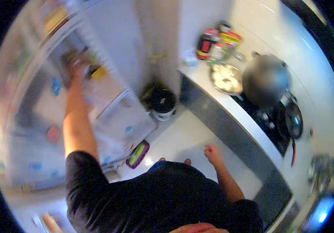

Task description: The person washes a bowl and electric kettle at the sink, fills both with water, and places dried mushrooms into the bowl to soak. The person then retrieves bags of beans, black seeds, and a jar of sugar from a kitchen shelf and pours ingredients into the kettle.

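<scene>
My left hand (78, 66) is stretched up and forward into a white shelved unit (104, 105) that looks like a refrigerator. Motion blur smears its fingers, so whether they grip anything is unclear. Just right of that hand is a small yellow item (99, 73), also blurred. My right hand (212, 153) hangs low over the floor, beside the counter front, with its fingers curled in and nothing visible in them.
A bin with a black liner (163, 100) stands on the floor near a purple-and-green brush head (138, 154). Along the right runs a counter (229, 101) with bottles (205, 46), a plate of pale food pieces (226, 77), a large pot (266, 80) and a frying pan (293, 121).
</scene>
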Motion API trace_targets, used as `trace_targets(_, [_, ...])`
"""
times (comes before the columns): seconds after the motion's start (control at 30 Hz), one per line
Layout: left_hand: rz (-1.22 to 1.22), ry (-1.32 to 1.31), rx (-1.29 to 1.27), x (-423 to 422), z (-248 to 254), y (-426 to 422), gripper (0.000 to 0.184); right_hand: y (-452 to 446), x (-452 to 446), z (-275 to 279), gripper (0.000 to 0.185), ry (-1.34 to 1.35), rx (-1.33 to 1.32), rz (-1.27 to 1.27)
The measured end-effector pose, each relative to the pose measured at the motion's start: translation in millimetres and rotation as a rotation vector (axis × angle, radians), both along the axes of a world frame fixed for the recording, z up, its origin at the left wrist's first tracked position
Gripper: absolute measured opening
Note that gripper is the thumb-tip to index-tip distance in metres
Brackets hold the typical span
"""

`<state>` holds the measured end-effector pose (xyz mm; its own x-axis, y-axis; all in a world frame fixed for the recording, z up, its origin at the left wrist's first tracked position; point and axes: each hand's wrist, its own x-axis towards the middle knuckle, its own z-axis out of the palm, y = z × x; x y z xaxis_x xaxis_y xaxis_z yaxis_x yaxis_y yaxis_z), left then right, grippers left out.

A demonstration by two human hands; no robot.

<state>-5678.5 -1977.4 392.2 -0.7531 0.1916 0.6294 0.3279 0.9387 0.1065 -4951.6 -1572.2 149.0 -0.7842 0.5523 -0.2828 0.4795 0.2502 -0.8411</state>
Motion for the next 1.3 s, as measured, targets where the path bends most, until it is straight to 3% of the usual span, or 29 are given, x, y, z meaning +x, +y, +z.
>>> trace_targets(0.07, [0.034,-0.143,-0.032,-1,19,10,0.048,-12,11,20,0.022,-0.05,0.038,-0.086])
trace_targets(0.17, [0.085,-0.268,0.007,-5,37,31,0.045,-33,43,-7,0.023,-0.06,0.12,-0.202])
trace_targets(0.37, [0.144,-0.339,0.142,-11,60,42,0.037,-67,43,10,0.021,-0.119,0.145,-0.147])
trace_targets(0.5, [0.154,-0.25,0.388,17,84,47,0.032,-71,26,16,0.021,-0.082,0.154,-0.142])
trace_targets(0.63, [0.131,-0.038,0.862,104,118,72,0.028,-68,14,26,0.019,-0.012,0.173,-0.04])
trace_targets(0.77, [0.014,-0.03,1.398,236,132,104,0.023,-62,-4,5,0.017,-0.005,0.06,-0.016])
trace_targets(0.87, [-0.051,-0.249,1.65,320,127,115,0.021,-75,-22,42,0.017,0.084,0.077,0.007])
trace_targets(0.97, [-0.439,-0.053,1.801,372,110,127,0.008,-86,-40,52,0.019,0.08,-0.008,-0.019])
trace_targets(1.07, [-0.61,-0.154,1.854,395,98,110,0.018,-102,-46,60,0.018,0.23,-0.08,-0.063])
trace_targets(1.17, [-0.718,-0.203,1.851,414,95,100,0.012,-120,-45,69,0.016,0.198,-0.18,-0.135])
trace_targets(1.27, [-0.759,-0.778,1.874,439,82,97,0.011,-129,-39,93,0.017,0.242,-0.195,-0.163])
trace_targets(1.3, [-0.866,-0.851,1.797,450,78,106,0.011,-129,-37,104,0.018,0.336,-0.181,-0.2])
